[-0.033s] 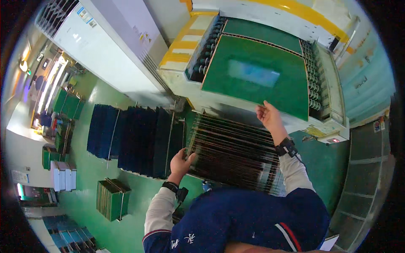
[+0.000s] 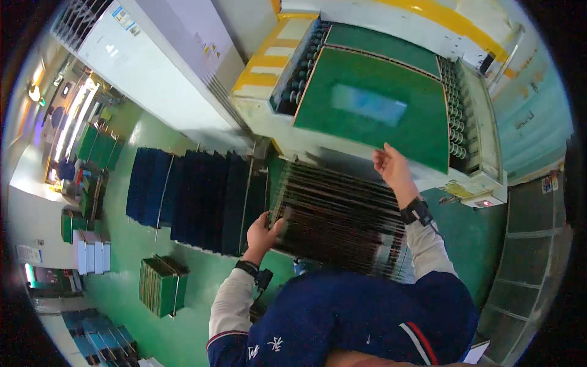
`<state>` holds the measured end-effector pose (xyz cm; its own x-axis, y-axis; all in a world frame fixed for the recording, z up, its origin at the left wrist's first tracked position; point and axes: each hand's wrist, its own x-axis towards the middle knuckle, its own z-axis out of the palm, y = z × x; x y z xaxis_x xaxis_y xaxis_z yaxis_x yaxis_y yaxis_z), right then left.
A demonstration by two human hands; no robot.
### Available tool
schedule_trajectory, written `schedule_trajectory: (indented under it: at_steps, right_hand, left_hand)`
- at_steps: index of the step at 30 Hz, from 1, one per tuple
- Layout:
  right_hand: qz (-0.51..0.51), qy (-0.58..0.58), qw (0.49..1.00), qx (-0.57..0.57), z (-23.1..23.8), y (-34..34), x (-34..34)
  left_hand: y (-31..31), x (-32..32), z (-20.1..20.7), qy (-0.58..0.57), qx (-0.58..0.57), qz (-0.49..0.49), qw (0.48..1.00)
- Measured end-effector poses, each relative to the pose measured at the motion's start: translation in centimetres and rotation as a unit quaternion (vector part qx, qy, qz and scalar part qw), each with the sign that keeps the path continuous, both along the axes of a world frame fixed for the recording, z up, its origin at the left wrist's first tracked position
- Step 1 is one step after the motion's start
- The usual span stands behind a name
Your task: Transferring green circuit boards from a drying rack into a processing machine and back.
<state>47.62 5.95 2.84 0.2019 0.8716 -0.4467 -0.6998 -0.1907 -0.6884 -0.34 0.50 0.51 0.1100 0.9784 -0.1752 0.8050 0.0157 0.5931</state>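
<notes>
Right hand point(image 2: 391, 168): fingers loosely curled at the near edge of the front green panel; whether the grip touches or pinches that edge, cannot tell.
Left hand point(image 2: 262, 235): thumb spread from the fingers, beside the left end of the panel rack; contact uncertain.
Wrists: black strap point(image 2: 416, 212) on the right; black strap with small box point(image 2: 263, 279) on the left.
Front green panel point(image 2: 379, 76): rectangular, thin, lying flat on the rollers, near edge toward the person; pale glare patch across its middle.
Rear green panel point(image 2: 382, 49): flat, just behind the front one.
Rollers point(image 2: 454, 125): rows of small wheels, showing along both sides of the panels.
Conveyor frame point(image 2: 486, 131): off-white, yellow bands on its left side.
Panel rack point(image 2: 336, 223): below the conveyor's near end, between the hands and the person; many thin dark panels, set in a close row.
Dark blue panels point(image 2: 205, 202): upright bundles, left of the rack.
Green panel bundle point(image 2: 162, 290): standing on the green floor point(image 2: 205, 278), lower left.
White cabinet point(image 2: 162, 76): tall, left of the conveyor.
Framed partition point(image 2: 529, 257): grey, far right.
</notes>
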Motion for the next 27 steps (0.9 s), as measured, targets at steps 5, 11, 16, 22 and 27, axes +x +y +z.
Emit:
schedule_trajectory:
  at_steps: [5,11,16,22,27]
  right_hand:
    - [0.019,-0.011,1.0,-0.003,1.1,0.2,-0.5]
    - [0.129,-0.217,0.968,-0.01,0.4,-0.4,-1.6]
    - [0.256,-0.669,0.696,0.038,-2.4,0.0,-2.6]
    - [0.317,-0.681,0.66,-0.019,-1.4,0.4,-4.6]
    - [0.277,-0.678,0.681,0.008,-3.5,2.1,-3.0]
  left_hand:
    - [0.0,0.4,-1.7,-0.005,0.029,0.012,0.999]
    - [0.4,1.7,0.4,0.001,0.011,0.024,1.0]
    - [0.5,1.9,2.3,0.003,-0.051,0.03,0.998]
    - [-0.3,1.2,2.4,-0.023,-0.045,0.033,0.998]
    - [-0.1,0.7,0.6,-0.06,-0.026,0.033,0.997]
